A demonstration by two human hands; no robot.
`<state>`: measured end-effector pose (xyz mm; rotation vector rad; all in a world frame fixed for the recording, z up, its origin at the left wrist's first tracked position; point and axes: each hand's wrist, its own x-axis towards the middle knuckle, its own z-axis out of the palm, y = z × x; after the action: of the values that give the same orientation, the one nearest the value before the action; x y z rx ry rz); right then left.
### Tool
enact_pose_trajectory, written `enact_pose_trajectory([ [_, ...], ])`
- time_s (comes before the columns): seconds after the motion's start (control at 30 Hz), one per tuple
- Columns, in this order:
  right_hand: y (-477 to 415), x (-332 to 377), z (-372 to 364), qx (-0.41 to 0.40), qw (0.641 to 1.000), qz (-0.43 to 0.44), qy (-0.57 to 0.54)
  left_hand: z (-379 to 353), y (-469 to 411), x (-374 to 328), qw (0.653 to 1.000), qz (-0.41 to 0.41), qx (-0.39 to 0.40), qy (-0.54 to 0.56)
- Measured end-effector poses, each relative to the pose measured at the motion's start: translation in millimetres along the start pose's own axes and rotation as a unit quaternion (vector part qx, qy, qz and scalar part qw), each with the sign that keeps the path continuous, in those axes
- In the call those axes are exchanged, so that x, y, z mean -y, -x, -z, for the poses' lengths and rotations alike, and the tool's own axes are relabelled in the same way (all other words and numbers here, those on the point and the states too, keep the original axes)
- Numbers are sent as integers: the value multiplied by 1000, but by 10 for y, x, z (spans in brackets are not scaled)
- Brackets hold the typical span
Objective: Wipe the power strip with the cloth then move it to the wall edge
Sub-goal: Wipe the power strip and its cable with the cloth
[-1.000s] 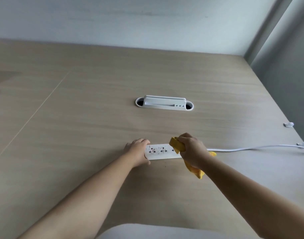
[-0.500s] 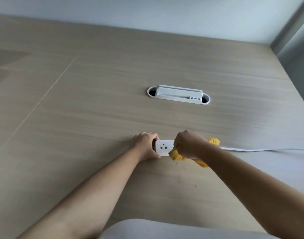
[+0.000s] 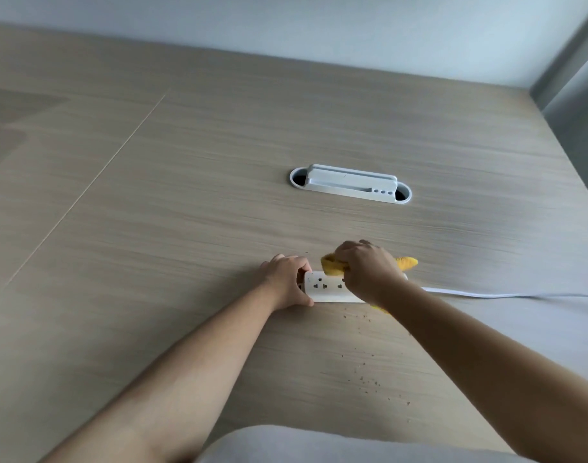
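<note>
Two bare hands meet at a white power strip (image 3: 327, 289) that lies flat on the light wood-grain counter (image 3: 185, 228), in the near-middle of the surface and well apart from the pale wall (image 3: 319, 25) along the far edge. The left hand (image 3: 287, 282) has its grip clamped on the strip's left end, fingers curled over the far side and thumb against the near side. The right hand (image 3: 367, 274) has its grip closed around a bunched yellow cloth (image 3: 332, 264), pressing it down on the strip's right portion; one tuft of cloth pokes out to the left of the knuckles, another shows beyond the hand on the right, and a small bit peeks out below the wrist. Between the two hands a stretch of the strip is uncovered, with its sockets facing up. A white cord (image 3: 506, 294) leaves the strip's right end and runs along the counter to the right edge of the view. Dark crumbs (image 3: 366, 379) are scattered on the counter just in front of the strip, below the right forearm. Farther back, a white oval cable grommet (image 3: 350, 183) with a raised cover sits set into the counter, well apart from the hands.
</note>
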<state>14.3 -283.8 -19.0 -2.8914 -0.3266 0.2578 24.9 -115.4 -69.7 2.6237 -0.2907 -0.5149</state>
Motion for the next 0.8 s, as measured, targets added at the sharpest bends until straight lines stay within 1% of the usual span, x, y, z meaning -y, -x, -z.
enact_pose_trajectory([
  [0.03, 14, 7, -37, 3, 1000, 30, -3, 1, -2, -5, 1000, 1, 0, 2],
  [0.1, 49, 16, -161, 62, 995, 80, 7, -1, -7, -9, 1000, -1, -4, -3],
  [0.13, 66, 16, -224, 97, 991, 90, 0, -5, -9, -4, 1000, -3, -7, -6],
  [0.17, 78, 18, -255, 122, 990, 73, -18, -10, -8, 8, 1000, -5, -12, -3],
  [0.23, 54, 26, -188, 140, 989, -9, -54, -32, -2, 49, 1000, -6, -23, 19],
  [0.27, 15, 8, -146, 124, 990, -35, -55, -44, 2, 68, 999, -6, -26, 35],
  [0.3, -14, -9, -105, 86, 994, -42, -61, -59, 4, 81, 999, -10, -25, 46],
  [0.37, -30, -34, -65, -17, 998, -5, -66, -76, -3, 93, 998, -16, -22, 57],
  [0.4, -12, -25, -68, -36, 997, 22, -70, -83, -9, 95, 998, -16, -21, 62],
  [0.43, 16, -5, -101, -24, 996, 55, -72, -88, -13, 97, 998, -17, -22, 64],
  [0.5, 72, 26, -240, 45, 990, 122, -51, -102, -26, 112, 997, -18, -28, 67],
  [0.53, 88, 35, -276, 77, 987, 131, -49, -108, -31, 124, 997, -17, -31, 71],
  [0.57, 84, 28, -272, 99, 988, 105, -51, -113, -30, 131, 996, -15, -32, 77],
  [0.6, 53, 11, -228, 107, 991, 61, -49, -117, -27, 134, 996, -11, -32, 85],
  [0.63, -4, -22, -172, 106, 994, 18, -35, -121, -24, 133, 995, -9, -31, 93],
  [0.67, -53, -49, -116, 84, 996, -7, -17, -125, -23, 129, 995, -10, -28, 99],
  [0.7, -84, -62, -88, 43, 999, -7, -9, -129, -27, 124, 994, -12, -26, 101],
  [0.73, -98, -62, -106, 5, 1000, 19, -5, -128, -30, 120, 994, -15, -25, 101],
  [0.77, -82, -35, -143, -12, 998, 55, -3, -128, -33, 119, 994, -16, -26, 101],
  [0.8, -60, 7, -207, 0, 996, 95, -4, -132, -35, 125, 994, -16, -29, 103],
])
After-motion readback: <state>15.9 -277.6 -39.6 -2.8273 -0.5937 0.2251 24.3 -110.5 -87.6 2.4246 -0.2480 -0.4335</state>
